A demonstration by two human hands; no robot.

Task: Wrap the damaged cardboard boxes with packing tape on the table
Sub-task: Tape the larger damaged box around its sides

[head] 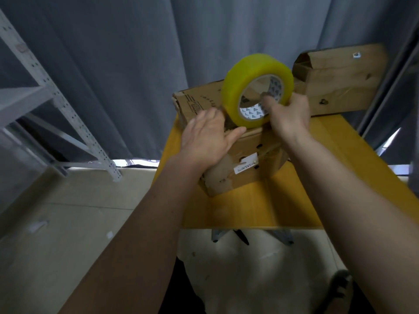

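On the yellow table (260,207), the left hand (208,137) presses flat with straight fingers on the near cardboard box (247,162) while the right hand (288,116) grips the tape roll (256,87) standing on the box's top.

The tape roll (257,91) is glossy yellowish clear plastic on a printed paper core. Both boxes, the near one (240,159) and the one at the far right corner (340,80), are matt brown cardboard, creased and torn. The surface (249,207) is smooth yellow wood-look laminate. The curtain (136,64) is matt grey cloth; the rack (45,87) is painted perforated metal.
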